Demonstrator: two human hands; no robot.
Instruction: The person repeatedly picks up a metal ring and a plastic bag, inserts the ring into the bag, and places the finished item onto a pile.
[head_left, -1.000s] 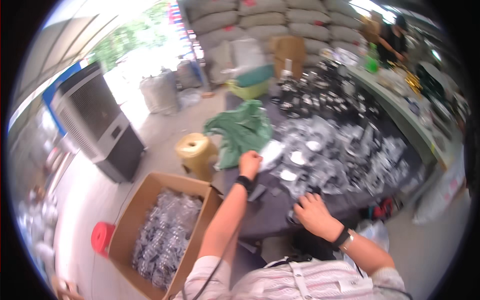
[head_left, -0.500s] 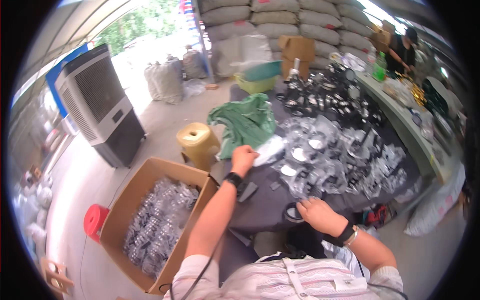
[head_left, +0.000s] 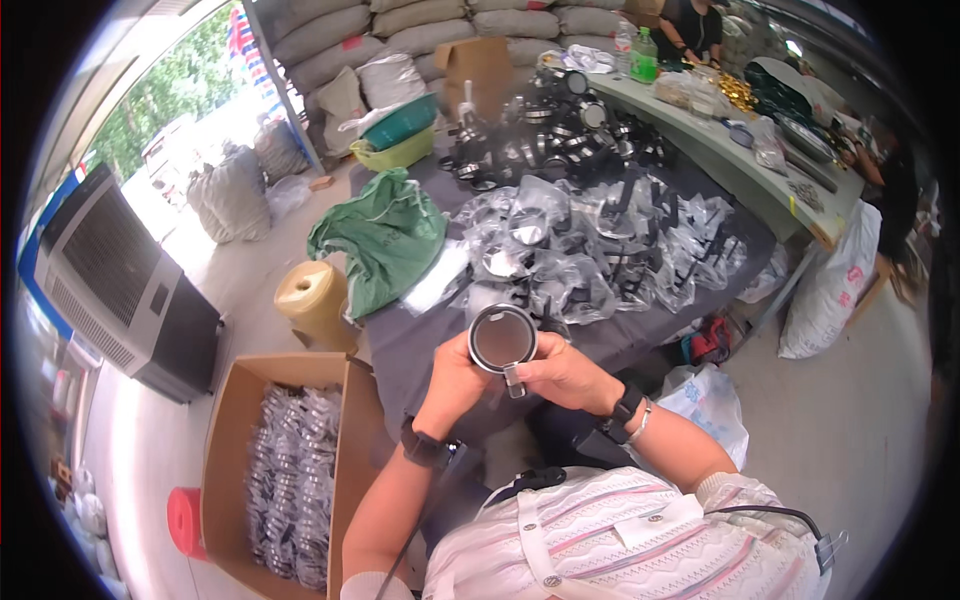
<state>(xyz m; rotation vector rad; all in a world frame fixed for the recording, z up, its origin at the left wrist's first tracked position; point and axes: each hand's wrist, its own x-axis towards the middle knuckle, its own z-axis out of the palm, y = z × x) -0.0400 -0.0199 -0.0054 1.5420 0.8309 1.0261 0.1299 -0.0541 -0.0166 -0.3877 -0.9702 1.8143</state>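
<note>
In front of my chest I hold a round, cup-like piece (head_left: 502, 338) with a shiny dark rim, a brownish inside and a short metallic tab on its near side. The fingers of my left hand (head_left: 455, 378) wrap round its left side. My right hand (head_left: 572, 376) grips its right side, thumb by the tab. Just beyond my hands, several similar pieces in clear plastic bags (head_left: 580, 260) cover the dark table cloth (head_left: 410, 350). Unwrapped black and silver pieces (head_left: 545, 130) lie heaped behind them. White sheets (head_left: 437, 280) lie beside a green sack (head_left: 380, 240).
An open cardboard box (head_left: 360, 430) of bagged pieces stands at my left, by a yellow stool (head_left: 310, 300), a red stool (head_left: 186, 520) and an air cooler (head_left: 125, 285). At right stands a long bench (head_left: 720, 140); a person (head_left: 690, 30) works behind it.
My hands, apart over the table before, have come together in front of me. The round piece, on the table near my right hand, is now held up between both. My view has shifted right.
</note>
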